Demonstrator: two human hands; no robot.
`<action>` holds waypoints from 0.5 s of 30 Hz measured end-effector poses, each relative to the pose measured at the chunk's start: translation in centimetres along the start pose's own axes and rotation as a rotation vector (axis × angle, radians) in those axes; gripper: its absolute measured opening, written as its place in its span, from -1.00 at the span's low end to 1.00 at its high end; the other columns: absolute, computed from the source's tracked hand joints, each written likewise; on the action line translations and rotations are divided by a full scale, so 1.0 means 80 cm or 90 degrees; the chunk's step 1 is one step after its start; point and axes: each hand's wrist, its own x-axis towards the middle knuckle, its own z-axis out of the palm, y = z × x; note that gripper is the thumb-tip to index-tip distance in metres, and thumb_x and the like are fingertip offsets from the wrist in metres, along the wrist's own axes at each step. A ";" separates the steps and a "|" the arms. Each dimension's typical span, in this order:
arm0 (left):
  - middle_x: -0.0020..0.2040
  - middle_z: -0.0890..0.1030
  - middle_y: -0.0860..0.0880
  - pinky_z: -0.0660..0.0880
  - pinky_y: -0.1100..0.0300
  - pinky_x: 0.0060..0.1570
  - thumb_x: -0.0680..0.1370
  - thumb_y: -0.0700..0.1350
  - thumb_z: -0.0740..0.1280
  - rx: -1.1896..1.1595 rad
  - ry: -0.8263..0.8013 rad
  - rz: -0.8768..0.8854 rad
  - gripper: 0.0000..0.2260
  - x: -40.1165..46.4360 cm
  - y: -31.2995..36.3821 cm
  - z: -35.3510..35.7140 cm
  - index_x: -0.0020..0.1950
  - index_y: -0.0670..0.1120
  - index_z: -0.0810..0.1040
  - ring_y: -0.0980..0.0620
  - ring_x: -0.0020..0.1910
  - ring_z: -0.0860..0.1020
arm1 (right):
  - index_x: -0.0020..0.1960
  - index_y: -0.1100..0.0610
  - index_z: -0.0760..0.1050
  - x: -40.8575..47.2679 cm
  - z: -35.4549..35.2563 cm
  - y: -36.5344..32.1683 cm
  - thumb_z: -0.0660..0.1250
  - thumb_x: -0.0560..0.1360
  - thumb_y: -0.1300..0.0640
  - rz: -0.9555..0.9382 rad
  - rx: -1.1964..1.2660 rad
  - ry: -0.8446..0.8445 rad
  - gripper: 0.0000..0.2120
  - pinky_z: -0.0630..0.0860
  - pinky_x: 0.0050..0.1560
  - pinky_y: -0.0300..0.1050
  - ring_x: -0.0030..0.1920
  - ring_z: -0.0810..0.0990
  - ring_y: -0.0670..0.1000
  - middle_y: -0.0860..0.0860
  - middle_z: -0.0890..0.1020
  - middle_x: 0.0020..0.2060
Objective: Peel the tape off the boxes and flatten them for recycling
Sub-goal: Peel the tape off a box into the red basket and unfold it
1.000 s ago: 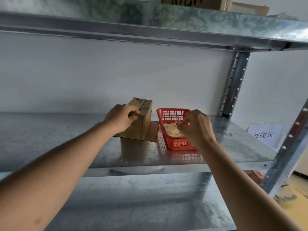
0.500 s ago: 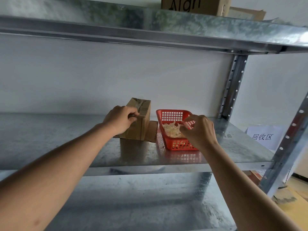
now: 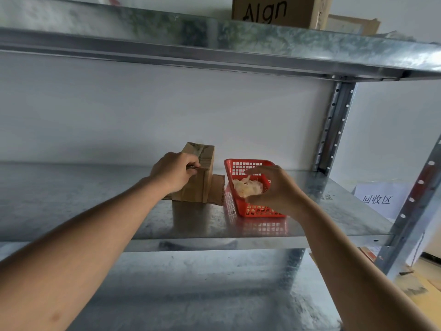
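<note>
Right hand [image 3: 274, 187]: fingers now spread open over red plastic mesh basket [image 3: 241, 206], holding nothing.
Left hand [image 3: 175, 172]: curled gripping small brown cardboard box [image 3: 202, 185], at basket's 9 o'clock.

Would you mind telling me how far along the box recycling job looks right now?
Done: a wad of peeled tape lies in the red basket. In hand: the left hand grips the small cardboard box, still upright and unflattened; the right hand hovers open at the basket. Left: flattening this box, plus the boxes on the top shelf.
</note>
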 end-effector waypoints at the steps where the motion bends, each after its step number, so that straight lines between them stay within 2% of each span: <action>1: 0.15 0.70 -0.02 0.56 0.01 0.11 0.62 -0.08 0.42 -0.001 0.000 -0.002 -0.85 0.000 0.000 0.000 0.19 0.03 0.68 -0.12 0.12 0.62 | 0.25 -0.22 0.58 -0.001 -0.002 0.000 0.68 0.18 -0.07 -0.003 -0.003 -0.022 -0.34 0.51 -0.08 -0.29 0.12 0.58 -0.11 -0.30 0.55 0.13; 4: 0.15 0.70 -0.02 0.55 0.02 0.11 0.63 -0.08 0.42 0.001 0.002 -0.010 -0.85 0.002 0.000 0.003 0.18 0.04 0.68 -0.11 0.12 0.62 | 0.28 -0.26 0.56 -0.006 -0.005 0.002 0.66 0.07 -0.23 0.005 0.009 -0.085 -0.22 0.56 0.01 -0.17 0.08 0.54 -0.17 -0.37 0.49 0.07; 7: 0.15 0.70 -0.03 0.54 0.03 0.09 0.63 -0.08 0.41 0.000 0.003 -0.015 -0.85 0.005 0.002 0.006 0.18 0.03 0.68 -0.11 0.11 0.62 | 0.34 -0.18 0.56 -0.012 -0.005 0.001 0.68 0.13 -0.27 0.020 0.003 -0.103 -0.20 0.57 0.01 -0.17 0.05 0.53 -0.21 -0.33 0.51 0.07; 9: 0.14 0.70 -0.03 0.55 0.02 0.10 0.63 -0.08 0.41 0.001 0.001 -0.015 -0.86 0.007 0.004 0.008 0.18 0.03 0.68 -0.11 0.11 0.62 | 0.25 -0.14 0.63 -0.014 -0.004 -0.001 0.67 0.22 -0.20 -0.003 -0.024 -0.020 -0.37 0.56 0.04 -0.13 0.02 0.53 -0.21 -0.33 0.49 0.01; 11: 0.14 0.70 -0.03 0.55 0.02 0.09 0.63 -0.09 0.41 0.003 -0.003 -0.012 -0.85 0.009 0.004 0.009 0.18 0.02 0.68 -0.11 0.11 0.63 | 0.10 -0.17 0.65 -0.015 -0.006 -0.003 0.63 0.32 -0.10 0.005 -0.029 0.093 -0.62 0.53 0.01 -0.13 -0.03 0.51 -0.19 -0.24 0.51 0.01; 13: 0.15 0.70 -0.02 0.55 0.03 0.08 0.63 -0.08 0.41 0.005 -0.006 -0.010 -0.85 0.010 0.004 0.009 0.19 0.02 0.68 -0.11 0.10 0.63 | -0.09 -0.20 0.64 -0.011 -0.009 -0.005 0.59 0.40 -0.01 0.024 0.014 0.199 -0.84 0.52 -0.10 -0.27 -0.15 0.58 -0.18 -0.19 0.62 -0.05; 15: 0.15 0.70 -0.02 0.56 0.02 0.09 0.63 -0.07 0.41 0.005 -0.012 -0.010 -0.85 0.010 0.003 0.009 0.19 0.03 0.68 -0.10 0.10 0.63 | -0.16 -0.16 0.65 -0.006 -0.009 -0.005 0.57 0.45 0.07 0.026 0.063 0.286 -0.84 0.45 -0.24 -0.47 -0.25 0.64 -0.20 -0.20 0.69 -0.18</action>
